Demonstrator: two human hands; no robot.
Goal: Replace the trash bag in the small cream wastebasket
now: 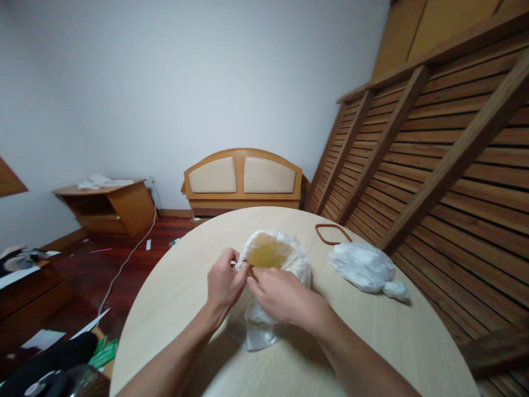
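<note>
A small bin (266, 251) with a yellowish inside stands on the round table, a thin white plastic bag (303, 256) draped over its rim. Loose plastic hangs down the near side and rests on the tabletop. My left hand (225, 281) is closed at the rim's left side, pinching the bag's edge between thumb and fingers. At the near rim, my right hand (283, 292) reaches across with its fingertips close to my left thumb, closed on the bag there. Both hands hide part of the near rim.
On the right of the round table (173, 309) lie a brown ring-shaped frame (330, 242) and a bundle of white plastic bags (363, 267). Wooden slatted panels (413, 160) lean close on the right. A headboard (243, 179) stands behind; a cable (128, 259) crosses the floor on the left.
</note>
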